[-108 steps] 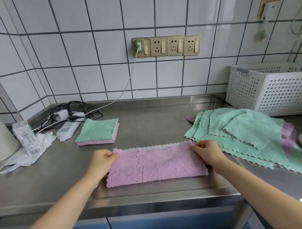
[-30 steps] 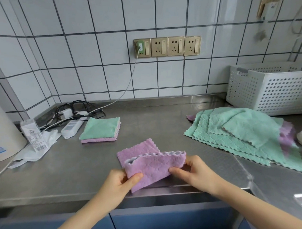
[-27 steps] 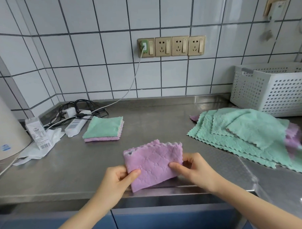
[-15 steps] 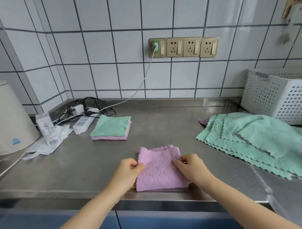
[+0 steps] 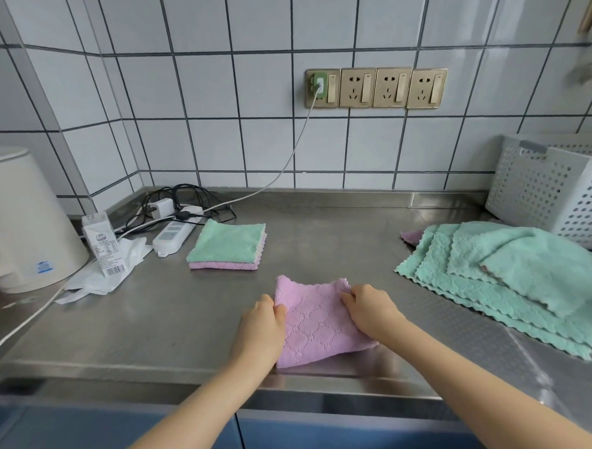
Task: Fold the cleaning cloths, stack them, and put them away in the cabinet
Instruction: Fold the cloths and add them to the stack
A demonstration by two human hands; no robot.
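Steel makes up the desk (image 5: 321, 230), a brushed sheet that runs wall to wall below white tiles with dark grout. At its front edge lies the folded pink cloth (image 5: 316, 324), the landmark for everything else. The left hand (image 5: 261, 326) grips the cloth's left edge, thumb on top and the other fingers tucked beneath; the right hand (image 5: 368, 309) pinches the cloth's far right corner, fingers curled onto the fabric.

Behind and left of the pink cloth sits a small stack of folded cloths (image 5: 226, 245), green on top and pink below. Farther left of it lie a white power strip (image 5: 172, 235) with tangled black cables (image 5: 186, 198), a small carton (image 5: 102, 243) standing on crumpled white paper (image 5: 101, 271), and a cream kettle (image 5: 22, 220). To the right of the pink cloth spreads a pile of unfolded green cloths (image 5: 511, 277), with a pink corner (image 5: 412, 236) showing at its back edge. Behind that pile stands a white perforated basket (image 5: 548, 188). High on the wall behind the pink cloth is a row of four brass sockets (image 5: 377, 87), the leftmost holding a green plug with a white cord. Below the desk's front edge are blue cabinet fronts (image 5: 295, 436).

The kettle and basket are cut off by the picture's edges, and print on the carton is too small to read.
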